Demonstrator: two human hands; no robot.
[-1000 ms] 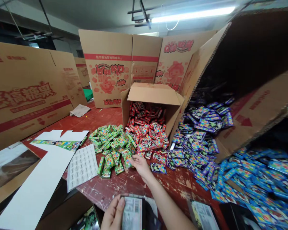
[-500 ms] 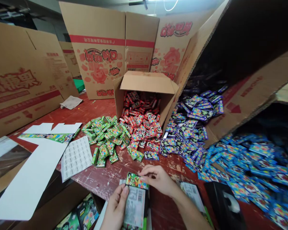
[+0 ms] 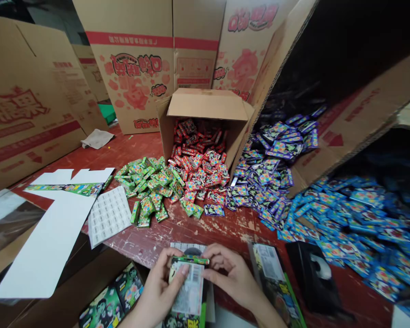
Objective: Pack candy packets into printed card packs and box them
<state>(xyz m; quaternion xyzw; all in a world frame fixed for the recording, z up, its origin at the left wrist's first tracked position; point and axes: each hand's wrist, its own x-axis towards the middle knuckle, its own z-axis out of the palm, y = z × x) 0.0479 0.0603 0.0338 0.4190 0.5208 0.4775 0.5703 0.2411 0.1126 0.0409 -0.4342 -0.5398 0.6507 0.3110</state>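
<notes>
A candy box (image 3: 187,296) in green and black, with a white barcode panel facing me, is upright between my hands. My left hand (image 3: 166,284) grips its left side, thumb across the panel and fingers behind the top corner. My right hand (image 3: 230,275) is closed at the upper right corner, its fingertips touching the end of the green top flap (image 3: 191,260), which shows as a narrow strip. Behind the box a pale printed sheet (image 3: 177,246) and a dark round shape partly show. To the right lies a similar box (image 3: 271,273).
Small green packs (image 3: 153,182), red packs (image 3: 201,171), purple packs (image 3: 259,187) and blue packs (image 3: 355,218) lie in heaps beyond my hands. A black tape dispenser (image 3: 314,278) stands at right. A sticker sheet (image 3: 109,214) and white cut card (image 3: 48,241) lie left. Cardboard cartons (image 3: 133,68) stand behind.
The box's top flap has tipped from showing its printed face to a narrow edge. My right hand has moved down to the corner, and my left fingers now reach the top. The view has shifted slightly.
</notes>
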